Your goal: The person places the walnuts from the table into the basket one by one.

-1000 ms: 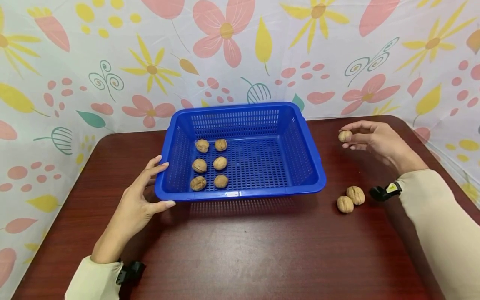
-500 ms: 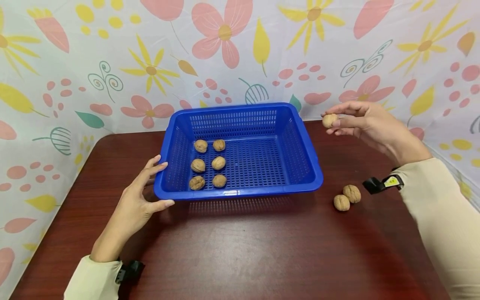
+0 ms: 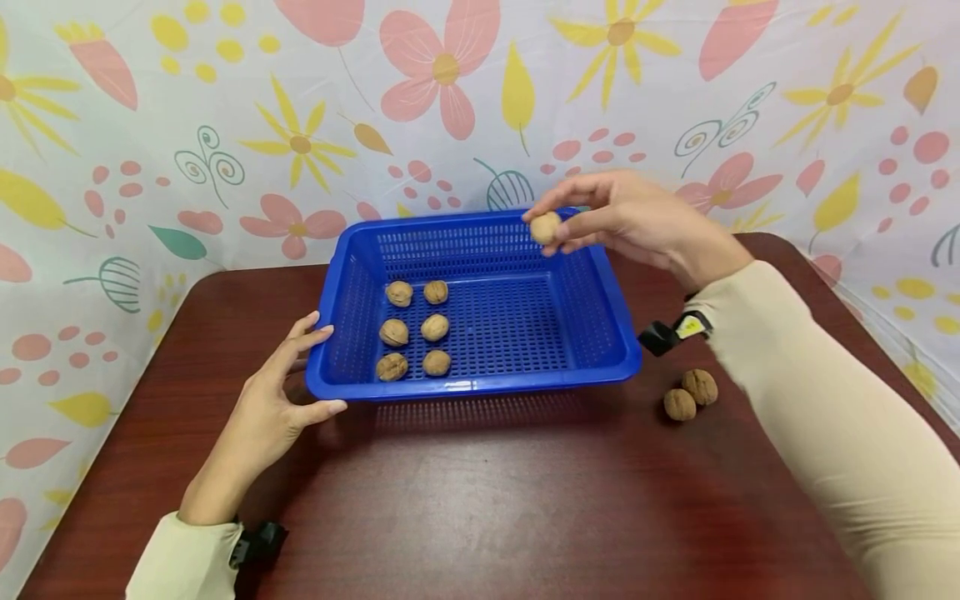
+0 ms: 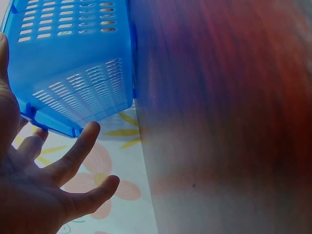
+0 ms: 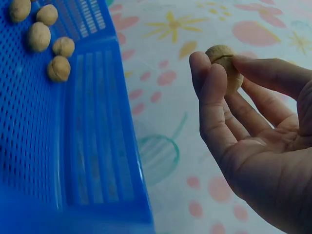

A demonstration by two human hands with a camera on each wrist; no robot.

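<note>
In the head view a blue plastic basket (image 3: 480, 387) with slotted walls stands on the dark table. Several walnuts (image 3: 435, 327) lie in two columns at its left end. At its near left corner my left hand (image 3: 262, 408) holds the rim, thumb on the front edge and fingers along the left side. In the left wrist view the fingertips (image 4: 90, 129) are spread by the basket's rim. My right hand (image 3: 630, 217) is over the basket's back right part, pinching one walnut (image 5: 225, 66) between thumb and fingertips, above the basket floor.
Two more walnuts (image 3: 700, 387) lie side by side on the table (image 3: 480, 500), right of the basket. A flower-printed cloth (image 3: 442, 108) hangs along the back edge. Each wrist carries a black strap-on camera (image 3: 660, 337).
My right hand has carried the walnut leftward and up, from right of the basket to over its back right part. The left hand stays at the corner.
</note>
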